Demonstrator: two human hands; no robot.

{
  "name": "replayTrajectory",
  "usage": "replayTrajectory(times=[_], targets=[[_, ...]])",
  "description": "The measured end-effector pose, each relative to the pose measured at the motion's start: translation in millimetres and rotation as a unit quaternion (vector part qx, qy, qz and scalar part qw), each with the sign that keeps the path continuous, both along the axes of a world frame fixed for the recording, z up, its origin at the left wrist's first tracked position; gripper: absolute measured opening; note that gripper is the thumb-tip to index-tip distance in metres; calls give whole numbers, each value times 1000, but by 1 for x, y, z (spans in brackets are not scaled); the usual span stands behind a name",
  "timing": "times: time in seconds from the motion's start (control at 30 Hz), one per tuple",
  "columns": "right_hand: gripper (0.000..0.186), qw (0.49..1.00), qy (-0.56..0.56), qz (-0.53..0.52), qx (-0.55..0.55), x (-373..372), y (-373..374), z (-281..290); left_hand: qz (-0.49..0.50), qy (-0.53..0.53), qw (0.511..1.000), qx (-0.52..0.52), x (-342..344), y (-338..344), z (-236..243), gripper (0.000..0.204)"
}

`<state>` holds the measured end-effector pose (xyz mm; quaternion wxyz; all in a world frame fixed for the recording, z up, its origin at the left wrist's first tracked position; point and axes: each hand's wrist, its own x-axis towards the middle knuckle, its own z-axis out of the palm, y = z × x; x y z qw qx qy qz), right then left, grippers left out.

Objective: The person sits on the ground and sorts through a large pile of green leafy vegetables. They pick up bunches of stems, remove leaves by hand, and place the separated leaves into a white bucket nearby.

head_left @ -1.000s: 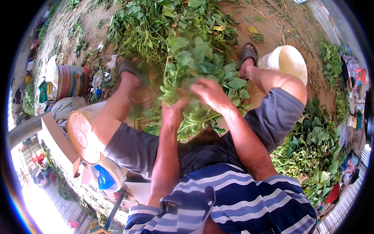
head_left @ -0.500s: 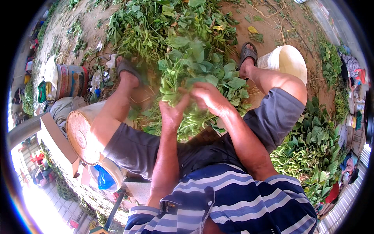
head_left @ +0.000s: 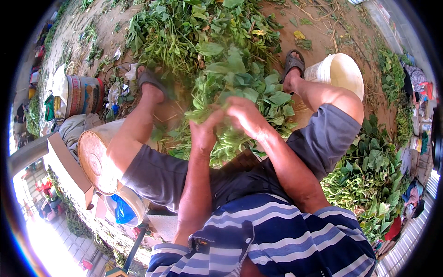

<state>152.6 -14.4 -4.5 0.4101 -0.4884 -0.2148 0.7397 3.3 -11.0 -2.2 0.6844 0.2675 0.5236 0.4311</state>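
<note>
Left hand (head_left: 203,131): closed around a podded green plant (head_left: 201,99), held between the legs (head_left: 138,122). Right hand (head_left: 249,119): against it, fingers blurred, grip cannot be told. Plant handling, judged: light, limp, pods easily bruised; best gripped by the stem.

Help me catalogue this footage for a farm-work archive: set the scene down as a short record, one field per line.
Left hand: gripping a leafy green plant
Right hand: close against the same plant, fingers blurred, grip unclear
Ahead: heap of green plants on brown ground
Right side: white bucket; another heap of leafy greens
Left side: blue plastic in a smaller bucket
Clothing: striped shirt, dark shorts, dark sandals
</note>
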Motion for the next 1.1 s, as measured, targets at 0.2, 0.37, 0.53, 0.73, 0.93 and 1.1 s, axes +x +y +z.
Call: replayTrajectory(times=[0.2, 0.37, 0.53, 0.73, 0.93, 1.1], targets=[[12, 989, -67, 102, 88, 11, 1, 6, -37, -20, 999, -8, -8, -1, 2, 21], [25, 984, -10, 178, 6, 28, 3, 12, -196, 82, 973, 93, -14, -1, 18, 24], [29, 982, 41, 182, -10, 29, 4, 11, -162, 58, 982, 75, -10, -3, 14, 21], [24, 983, 39, 180, -19, 21, 3, -1, -9, -38, 999, -1, -10, -2, 6, 14], [23, 998, 2, 56, -24, 16, 4, -1, 10, 24, 999, 39, -13, 8, 0, 6], [26, 988, -79, 121, 49, 6, 4, 18, -100, 166, 981, 29, -9, 4, 0, 8]])
